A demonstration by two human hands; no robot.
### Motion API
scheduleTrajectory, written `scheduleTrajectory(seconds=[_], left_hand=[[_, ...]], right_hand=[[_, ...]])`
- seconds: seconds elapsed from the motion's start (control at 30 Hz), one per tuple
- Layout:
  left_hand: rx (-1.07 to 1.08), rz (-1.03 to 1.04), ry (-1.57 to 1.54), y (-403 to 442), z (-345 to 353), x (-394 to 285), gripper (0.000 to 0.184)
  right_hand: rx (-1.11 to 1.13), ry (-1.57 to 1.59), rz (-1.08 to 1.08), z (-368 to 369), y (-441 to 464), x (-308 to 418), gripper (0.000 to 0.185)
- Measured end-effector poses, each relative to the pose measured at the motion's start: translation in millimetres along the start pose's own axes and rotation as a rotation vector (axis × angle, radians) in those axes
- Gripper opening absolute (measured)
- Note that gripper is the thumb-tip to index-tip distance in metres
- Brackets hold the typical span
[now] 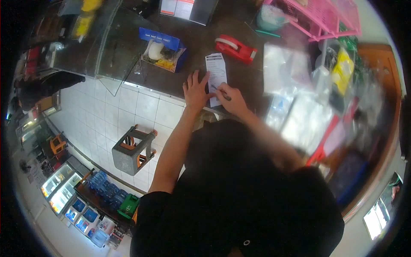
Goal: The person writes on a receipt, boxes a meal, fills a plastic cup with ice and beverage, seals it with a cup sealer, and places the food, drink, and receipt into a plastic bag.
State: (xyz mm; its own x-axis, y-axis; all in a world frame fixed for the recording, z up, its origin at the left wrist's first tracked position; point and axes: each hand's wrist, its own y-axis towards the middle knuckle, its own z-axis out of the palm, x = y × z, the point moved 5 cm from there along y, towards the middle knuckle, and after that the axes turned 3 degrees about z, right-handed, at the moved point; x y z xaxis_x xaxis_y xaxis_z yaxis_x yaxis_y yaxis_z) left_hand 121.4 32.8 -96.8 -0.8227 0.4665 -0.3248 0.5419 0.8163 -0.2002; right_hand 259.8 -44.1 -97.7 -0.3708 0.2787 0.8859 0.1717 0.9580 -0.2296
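Observation:
A narrow printed paper slip (217,70) lies on the dark counter (171,83). My left hand (197,91) rests flat with fingers spread, its thumb side at the slip's left edge. On the slip's lower part, my right hand (230,98) is closed around a pen (226,96), mostly hidden by the fingers. Just beyond the slip sits a red tape dispenser (236,48). An open blue box (165,49) with a white object and yellow packets inside stands beyond my left hand.
Clear plastic bags (287,68) and a pink rack (321,19) occupy the right side. A grey stool (133,150) stands on the tiled floor at the left. Water bottles (105,188) are at lower left. Part of a dark-clothed person (47,88) shows at far left.

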Motion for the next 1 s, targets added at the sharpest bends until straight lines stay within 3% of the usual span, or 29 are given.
scheduleTrajectory(seconds=[0.03, 0.1, 0.13, 0.2, 0.33, 0.4, 0.5, 0.67, 0.7, 0.77, 0.87, 0.93, 1.0], left_hand=[[0.006, -0.002, 0.007, 0, 0, 0, 0.089], [0.007, -0.007, 0.013, 1, -2, -2, 0.089], [0.015, -0.012, 0.016, 2, -3, -2, 0.090], [0.031, -0.014, 0.025, -1, -3, -2, 0.090], [0.037, -0.026, 0.064, 1, -2, -3, 0.092], [0.047, -0.024, 0.082, -1, -2, -3, 0.092], [0.021, -0.007, 0.088, 2, -2, -3, 0.093], [-0.019, 0.146, 0.109, -1, -9, -3, 0.089], [-0.024, 0.154, 0.118, 2, -16, 2, 0.089], [-0.228, 0.264, -0.044, 9, -52, 21, 0.077], [-0.729, 0.190, 0.129, 38, -156, 52, 0.074], [-0.639, 0.218, 0.420, 66, -199, 56, 0.079], [-0.541, 0.312, 0.468, 99, -200, 90, 0.077]], right_hand=[[-0.002, 0.000, 0.003, -1, 0, -1, 0.007], [-0.248, 0.083, -0.055, -15, 3, -1, 0.008], [-0.245, 0.084, -0.059, -13, 3, -2, 0.008], [-0.026, 0.120, 0.005, 3, -2, -1, 0.008], [-0.150, 0.277, 0.006, -9, -6, 0, 0.008], [-0.026, 0.063, -0.184, -4, -12, 3, 0.021], [-0.089, -0.172, -0.101, -17, -19, -1, 0.028], [-0.106, -0.512, -0.208, -36, -25, 2, 0.047], [-0.043, -0.595, -0.202, -36, -27, -2, 0.055], [-0.083, -0.590, -0.149, -44, -34, -16, 0.059], [-0.230, -0.495, 0.002, -66, -56, -13, 0.063], [-0.332, -0.420, 0.072, -81, -73, -14, 0.063], [-0.370, -0.412, 0.238, -87, -91, -30, 0.056]])
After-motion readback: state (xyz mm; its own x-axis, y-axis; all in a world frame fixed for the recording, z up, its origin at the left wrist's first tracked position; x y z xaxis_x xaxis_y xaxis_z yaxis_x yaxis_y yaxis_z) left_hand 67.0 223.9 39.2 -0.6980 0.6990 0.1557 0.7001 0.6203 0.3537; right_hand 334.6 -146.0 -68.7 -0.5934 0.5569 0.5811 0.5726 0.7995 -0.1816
